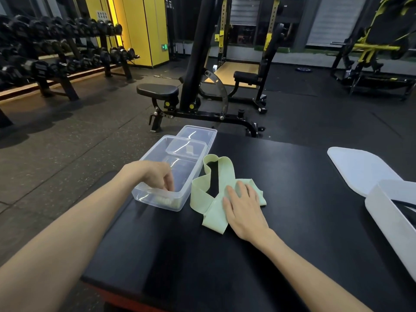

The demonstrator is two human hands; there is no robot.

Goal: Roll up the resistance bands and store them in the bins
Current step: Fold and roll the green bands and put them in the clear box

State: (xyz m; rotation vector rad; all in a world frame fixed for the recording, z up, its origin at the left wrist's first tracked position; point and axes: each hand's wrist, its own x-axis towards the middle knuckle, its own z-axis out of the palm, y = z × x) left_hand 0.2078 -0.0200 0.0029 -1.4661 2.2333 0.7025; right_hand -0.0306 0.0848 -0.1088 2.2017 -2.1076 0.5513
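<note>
Left hand [157, 174] inside clear bin [155, 204] — grip unclear; right hand [244, 210] presses band [201, 192].

Low light overall, gym reads dim. Brightest source is the warm strip along the yellow wall panel [135, 30], far left. Black surface [292, 210] has a dull sheen, soft shadows only. Glare streaks on the clear bin [157, 200] and clear lid [200, 132]. Fisheye bending at edges, left forearm [56, 233] stretched. Dumbbell rack [56, 55] soft, noisy. Foreground sharp.
</note>
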